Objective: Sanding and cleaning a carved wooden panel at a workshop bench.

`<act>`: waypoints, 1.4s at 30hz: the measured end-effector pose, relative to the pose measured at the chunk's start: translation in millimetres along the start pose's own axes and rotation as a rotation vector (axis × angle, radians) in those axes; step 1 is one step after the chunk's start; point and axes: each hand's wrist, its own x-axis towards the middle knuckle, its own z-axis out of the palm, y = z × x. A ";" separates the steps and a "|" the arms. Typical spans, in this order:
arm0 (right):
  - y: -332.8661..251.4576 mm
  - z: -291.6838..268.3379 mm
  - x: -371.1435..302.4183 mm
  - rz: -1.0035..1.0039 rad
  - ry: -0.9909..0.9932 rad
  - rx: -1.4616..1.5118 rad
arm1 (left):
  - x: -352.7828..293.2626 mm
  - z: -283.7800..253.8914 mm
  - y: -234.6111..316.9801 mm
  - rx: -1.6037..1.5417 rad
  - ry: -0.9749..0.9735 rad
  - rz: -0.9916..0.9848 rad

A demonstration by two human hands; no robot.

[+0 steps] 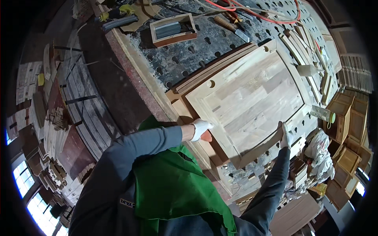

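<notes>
A pale wooden cabinet door [258, 92] lies face up before me, with a framed panel of joined strips and two round holes near its far long edge. My left hand [201, 129], in a white glove, is closed over the door's left edge; an orange patch shows under the fingers. My right hand [286, 135], also gloved, grips the near right edge, its fingers partly hidden. Below the door are brown boards [214, 153], and more narrow boards [216, 69] run along its far side.
A perforated metal worktable [177, 63] carries a wooden box [173, 29] of grey strips, a brush [232, 28], a red hose [271, 20] and wooden strips [301, 51]. A clear jar [323, 114] stands at the right, near white cloths [319, 151]. Cabinet frames [346, 118] stand beyond.
</notes>
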 end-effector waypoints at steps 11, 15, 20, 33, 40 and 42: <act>24.6 40.2 -28.5 0.021 0.145 -0.685 | 1.3 -5.7 243.9 1.410 0.609 1.307; 26.7 44.0 -32.9 0.167 0.132 -0.443 | 29.4 17.5 262.3 1.750 0.522 1.111; 19.7 42.1 -48.4 0.092 0.098 -0.519 | 43.3 17.4 254.6 1.766 0.553 1.061; 12.5 58.2 -82.4 0.021 0.076 -0.620 | 40.8 23.9 255.7 1.728 0.589 1.143; 13.7 66.3 -89.9 0.018 0.125 -0.663 | 41.1 22.8 254.5 1.702 0.533 1.071; 11.2 68.1 -90.5 0.025 0.156 -0.620 | 43.3 23.3 256.0 1.698 0.542 1.134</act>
